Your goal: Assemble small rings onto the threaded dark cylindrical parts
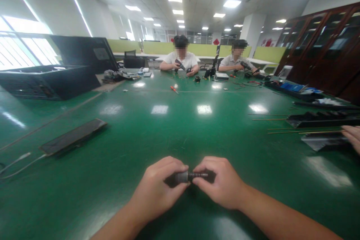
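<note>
A small dark cylindrical part with a thin ribbed shaft point(182, 177) is held level just over the green table point(180, 135), between my two hands. My left hand point(159, 185) grips its thicker grey body between thumb and fingers. At the other end, my right hand point(222, 182) pinches the ribbed shaft, whose tip points right. Whether the part is a small motor or something else, I cannot tell.
A black flat bar point(73, 137) with a white cable lies left. Black trays point(323, 119) and thin rods are at right, beside another person's hand point(353, 135). An orange screwdriver point(174, 89) lies farther back. Two people point(180, 60) sit opposite; a large black case point(53, 82) stands left.
</note>
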`<act>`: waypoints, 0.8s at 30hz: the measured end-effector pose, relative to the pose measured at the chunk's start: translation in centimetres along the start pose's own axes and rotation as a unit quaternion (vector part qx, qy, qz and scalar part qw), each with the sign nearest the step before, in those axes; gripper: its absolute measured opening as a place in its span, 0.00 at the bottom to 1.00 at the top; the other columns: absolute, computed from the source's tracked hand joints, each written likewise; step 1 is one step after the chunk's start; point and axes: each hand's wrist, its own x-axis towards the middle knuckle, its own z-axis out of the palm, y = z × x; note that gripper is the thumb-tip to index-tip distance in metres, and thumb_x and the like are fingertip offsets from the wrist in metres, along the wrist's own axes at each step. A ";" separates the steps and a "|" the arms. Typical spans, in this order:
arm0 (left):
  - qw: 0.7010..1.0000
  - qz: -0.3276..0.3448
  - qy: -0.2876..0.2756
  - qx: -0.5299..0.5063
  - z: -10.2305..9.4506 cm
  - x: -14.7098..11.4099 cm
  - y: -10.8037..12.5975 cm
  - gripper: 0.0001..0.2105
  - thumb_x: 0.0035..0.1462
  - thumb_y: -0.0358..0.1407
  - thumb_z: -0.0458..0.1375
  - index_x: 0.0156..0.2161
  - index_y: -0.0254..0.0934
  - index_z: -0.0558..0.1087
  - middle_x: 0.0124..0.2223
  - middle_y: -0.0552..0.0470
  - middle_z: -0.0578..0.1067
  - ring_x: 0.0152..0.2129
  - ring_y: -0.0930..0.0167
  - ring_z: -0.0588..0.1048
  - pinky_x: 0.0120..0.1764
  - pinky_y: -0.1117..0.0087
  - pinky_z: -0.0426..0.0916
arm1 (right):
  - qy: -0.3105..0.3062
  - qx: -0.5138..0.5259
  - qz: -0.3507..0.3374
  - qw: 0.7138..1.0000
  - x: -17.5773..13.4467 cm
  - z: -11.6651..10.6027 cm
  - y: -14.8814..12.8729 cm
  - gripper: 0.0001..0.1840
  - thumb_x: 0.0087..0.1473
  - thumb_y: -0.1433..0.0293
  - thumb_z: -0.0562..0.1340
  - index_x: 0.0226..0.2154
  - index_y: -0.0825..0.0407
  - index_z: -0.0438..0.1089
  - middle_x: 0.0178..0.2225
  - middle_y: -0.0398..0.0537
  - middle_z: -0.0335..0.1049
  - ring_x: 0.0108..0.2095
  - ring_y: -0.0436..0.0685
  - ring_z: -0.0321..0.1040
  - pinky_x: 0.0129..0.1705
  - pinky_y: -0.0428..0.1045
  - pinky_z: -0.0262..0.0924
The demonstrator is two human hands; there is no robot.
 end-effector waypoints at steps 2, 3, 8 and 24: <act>1.000 -0.003 -0.003 -0.002 0.0 0.0 0.0 0.08 0.54 0.30 0.65 0.40 0.39 0.77 0.37 0.52 0.80 0.34 0.72 0.79 0.38 0.74 0.74 | -0.001 0.004 0.003 1.000 0.0 0.0 -0.1 0.01 0.54 0.71 0.67 0.31 0.52 0.76 0.28 0.44 0.74 0.29 0.53 0.70 0.34 0.47 0.60; 1.000 -0.005 -0.005 -0.003 0.0 0.0 0.1 0.08 0.54 0.30 0.65 0.40 0.39 0.77 0.37 0.52 0.80 0.34 0.72 0.79 0.38 0.74 0.74 | -0.002 0.005 0.004 1.000 0.0 -0.1 -0.1 0.01 0.54 0.71 0.67 0.31 0.52 0.76 0.28 0.44 0.74 0.29 0.53 0.70 0.34 0.47 0.60; 1.000 -0.005 -0.001 -0.002 -0.1 0.1 0.2 0.08 0.54 0.30 0.66 0.40 0.39 0.77 0.37 0.51 0.80 0.34 0.72 0.79 0.38 0.74 0.74 | -0.001 0.007 0.007 1.000 0.0 -0.1 0.0 0.01 0.53 0.71 0.68 0.31 0.52 0.76 0.28 0.44 0.74 0.30 0.53 0.71 0.34 0.47 0.60; 1.000 0.008 0.012 0.002 -0.1 0.1 0.1 0.09 0.53 0.30 0.66 0.40 0.39 0.77 0.37 0.53 0.80 0.34 0.73 0.79 0.38 0.75 0.74 | 0.003 0.013 0.007 1.000 0.0 0.0 0.0 0.01 0.52 0.72 0.67 0.31 0.53 0.76 0.28 0.44 0.74 0.30 0.53 0.70 0.34 0.47 0.59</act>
